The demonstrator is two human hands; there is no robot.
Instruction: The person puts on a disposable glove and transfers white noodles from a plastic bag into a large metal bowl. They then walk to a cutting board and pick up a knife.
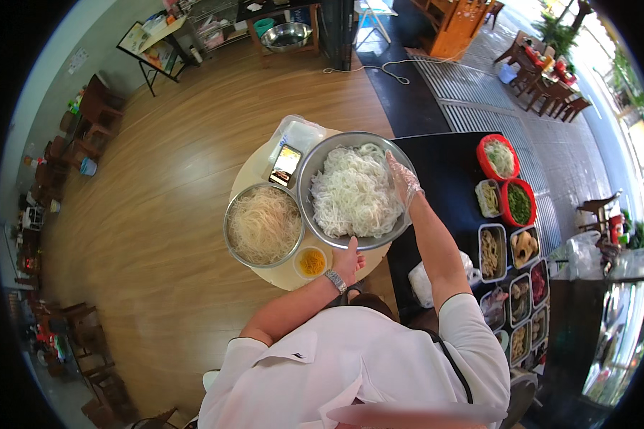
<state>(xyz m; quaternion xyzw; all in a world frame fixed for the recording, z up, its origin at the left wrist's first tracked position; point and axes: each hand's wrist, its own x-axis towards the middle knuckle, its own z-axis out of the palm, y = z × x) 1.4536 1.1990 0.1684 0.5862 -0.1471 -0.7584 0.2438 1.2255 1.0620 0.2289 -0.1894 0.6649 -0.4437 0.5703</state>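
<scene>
A wide steel bowl (304,182) holds a heap of white rice noodles (357,193) in front of me. My left hand (348,261), bare with a metal watch at the wrist, has its thumb over the bowl's near rim. My right hand (403,174) wears a clear plastic glove. It lies stretched along the right side of the noodles, inside the bowl; its fingertips are partly hidden. To the left is a second steel bowl (227,225) of thin tan vermicelli (264,225). Beside my left hand stands a small tub of yellow strips (312,262).
A phone (286,164) leans by a clear plastic container (299,134) on the round table (247,177). On the black table (434,161) to the right are red baskets (498,156) of greens and sprouts, several food trays (492,252) and a white bag (421,284).
</scene>
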